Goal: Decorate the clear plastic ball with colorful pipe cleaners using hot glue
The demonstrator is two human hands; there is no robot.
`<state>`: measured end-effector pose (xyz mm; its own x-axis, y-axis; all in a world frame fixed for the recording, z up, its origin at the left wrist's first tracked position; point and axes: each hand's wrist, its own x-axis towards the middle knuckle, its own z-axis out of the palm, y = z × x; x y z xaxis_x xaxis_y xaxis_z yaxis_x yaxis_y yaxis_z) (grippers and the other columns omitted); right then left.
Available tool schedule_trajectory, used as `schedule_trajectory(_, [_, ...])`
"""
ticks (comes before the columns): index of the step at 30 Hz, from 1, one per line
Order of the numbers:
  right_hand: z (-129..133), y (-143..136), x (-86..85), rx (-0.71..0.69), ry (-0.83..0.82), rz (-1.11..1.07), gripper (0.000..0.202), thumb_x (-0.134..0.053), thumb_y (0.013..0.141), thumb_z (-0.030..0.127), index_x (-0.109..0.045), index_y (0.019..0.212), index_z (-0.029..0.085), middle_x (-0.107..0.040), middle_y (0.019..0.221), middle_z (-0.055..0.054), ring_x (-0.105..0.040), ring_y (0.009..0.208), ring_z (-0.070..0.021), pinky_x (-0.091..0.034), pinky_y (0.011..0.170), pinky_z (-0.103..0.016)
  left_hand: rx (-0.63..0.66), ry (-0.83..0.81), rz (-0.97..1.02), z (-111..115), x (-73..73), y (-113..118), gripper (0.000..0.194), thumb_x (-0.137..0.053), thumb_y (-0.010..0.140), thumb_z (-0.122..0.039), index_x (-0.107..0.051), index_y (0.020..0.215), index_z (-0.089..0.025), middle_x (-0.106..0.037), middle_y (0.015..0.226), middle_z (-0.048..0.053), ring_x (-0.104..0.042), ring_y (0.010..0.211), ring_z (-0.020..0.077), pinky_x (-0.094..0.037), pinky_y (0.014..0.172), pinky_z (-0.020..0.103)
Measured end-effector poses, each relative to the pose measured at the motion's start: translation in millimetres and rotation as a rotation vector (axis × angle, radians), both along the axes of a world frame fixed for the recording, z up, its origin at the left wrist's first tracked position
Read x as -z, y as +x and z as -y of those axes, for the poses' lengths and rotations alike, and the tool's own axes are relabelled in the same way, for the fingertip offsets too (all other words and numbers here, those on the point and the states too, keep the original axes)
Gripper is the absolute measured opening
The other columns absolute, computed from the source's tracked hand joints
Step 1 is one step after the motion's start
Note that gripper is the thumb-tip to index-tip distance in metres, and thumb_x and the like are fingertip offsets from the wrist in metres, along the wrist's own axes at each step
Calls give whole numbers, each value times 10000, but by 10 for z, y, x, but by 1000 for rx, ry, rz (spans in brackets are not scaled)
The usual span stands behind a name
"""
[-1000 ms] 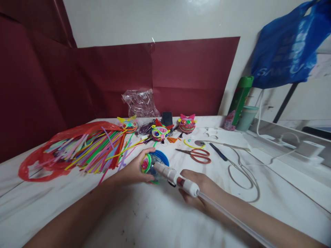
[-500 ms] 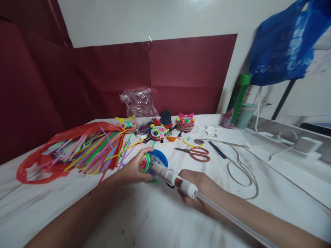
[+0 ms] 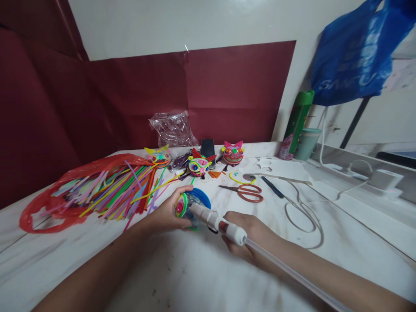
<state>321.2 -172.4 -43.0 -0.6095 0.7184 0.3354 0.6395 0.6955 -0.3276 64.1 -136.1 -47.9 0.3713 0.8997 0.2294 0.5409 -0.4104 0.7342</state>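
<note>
Head view: left hand point(image 3: 165, 213) fingers cup round coiled-paper craft point(image 3: 185, 206); right hand point(image 3: 250, 236) grips glue gun point(image 3: 216, 222).

I am sitting at a home craft table point(image 3: 341, 242): coloured paper strips point(image 3: 107, 190) lying left of my hands, scissors point(image 3: 243, 192) and finished paper masks point(image 3: 199, 166) beyond them.
</note>
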Motion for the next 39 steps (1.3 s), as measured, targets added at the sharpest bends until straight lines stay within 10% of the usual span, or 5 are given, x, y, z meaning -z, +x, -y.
schedule_trajectory(6, [38, 22, -184, 9, -129, 40, 80, -470, 755, 130, -451, 723, 201, -608, 697, -36, -586, 625, -150, -422, 582, -227, 25, 8, -17, -3, 3, -14, 881, -762, 585, -208, -350, 1363, -225, -367, 1477, 96, -299, 1390, 325, -275, 1134, 428])
schedule_trajectory(15, [-60, 55, 158, -27, 113, -46, 71, -512, 715, 149, -465, 712, 201, -576, 651, -4, -564, 571, -137, -374, 530, -220, 12, -35, 18, 30, -33, 21, 872, -737, 583, -158, -353, 1362, -239, -366, 1477, 81, -388, 1339, 297, -283, 1132, 410])
schedule_trajectory(39, [-17, 114, -84, -190, 3, -149, 118, -415, 838, 171, -420, 727, 210, -518, 657, 12, -511, 572, -114, -387, 542, -214, 59, -16, 13, 15, -13, -7, 881, -757, 603, -231, -342, 1381, -224, -377, 1468, 104, -391, 1334, 310, -283, 1127, 417])
